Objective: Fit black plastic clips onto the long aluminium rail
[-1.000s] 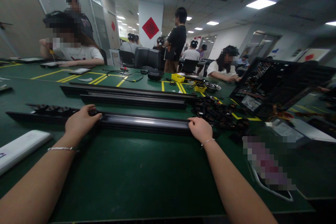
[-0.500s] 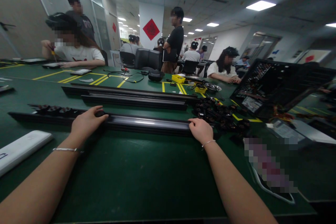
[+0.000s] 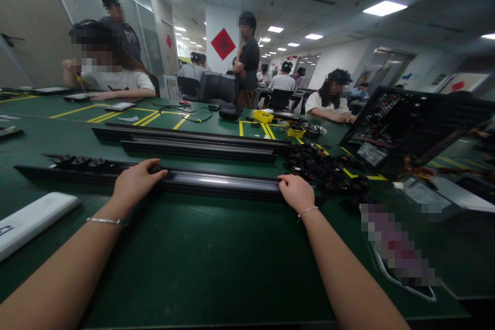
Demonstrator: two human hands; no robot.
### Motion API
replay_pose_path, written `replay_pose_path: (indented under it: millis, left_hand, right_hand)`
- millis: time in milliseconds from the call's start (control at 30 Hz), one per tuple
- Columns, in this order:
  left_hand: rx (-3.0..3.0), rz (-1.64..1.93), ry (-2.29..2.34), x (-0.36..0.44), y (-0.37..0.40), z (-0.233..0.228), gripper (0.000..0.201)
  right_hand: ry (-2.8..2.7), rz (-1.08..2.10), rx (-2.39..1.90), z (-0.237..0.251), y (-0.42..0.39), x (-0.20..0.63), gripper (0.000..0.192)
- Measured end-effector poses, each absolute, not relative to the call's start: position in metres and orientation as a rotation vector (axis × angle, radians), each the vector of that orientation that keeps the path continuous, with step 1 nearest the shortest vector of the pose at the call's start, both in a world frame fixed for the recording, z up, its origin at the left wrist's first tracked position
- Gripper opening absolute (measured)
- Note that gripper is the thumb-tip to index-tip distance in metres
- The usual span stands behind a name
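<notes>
While the long black metal rail [image 3: 216, 184] lies flat on the green table mat [image 3: 201, 258], both hands rest on it. Its long axis runs from left to right across the view, almost parallel to the near edge of the table, and its right end points toward the heap of small black parts [image 3: 325, 167]. The left hand [image 3: 135, 183] lies over the rail near its middle, the fingers curled over a small dark piece on top; how firmly it grips I cannot tell. The right hand [image 3: 297, 192] closes around the right end of the rail. Two more black rails [image 3: 193, 142] lie farther back, in the same direction. A white flat bar [image 3: 33, 219] is near the left forearm, apart from the rail.
</notes>
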State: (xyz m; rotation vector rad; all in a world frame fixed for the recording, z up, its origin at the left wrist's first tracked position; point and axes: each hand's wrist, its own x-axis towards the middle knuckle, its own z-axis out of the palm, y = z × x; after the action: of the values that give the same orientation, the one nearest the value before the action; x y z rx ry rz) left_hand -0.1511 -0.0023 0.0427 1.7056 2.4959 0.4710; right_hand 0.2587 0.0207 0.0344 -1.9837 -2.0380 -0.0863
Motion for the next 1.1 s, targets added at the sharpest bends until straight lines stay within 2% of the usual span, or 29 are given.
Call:
replay_pose_path:
  millis: [467, 1100]
  left_hand:
    - [1.974, 0.529, 2.474, -0.141, -0.001, 0.038, 0.056]
    - [2.253, 0.497, 2.109, -0.15, 0.004, 0.024, 0.061]
  right_hand:
    - [-2.046, -0.095, -1.977, 0.035, 0.02, 0.259, 0.037]
    - [-2.046, -0.092, -1.975, 0.034, 0.02, 0.259, 0.037]
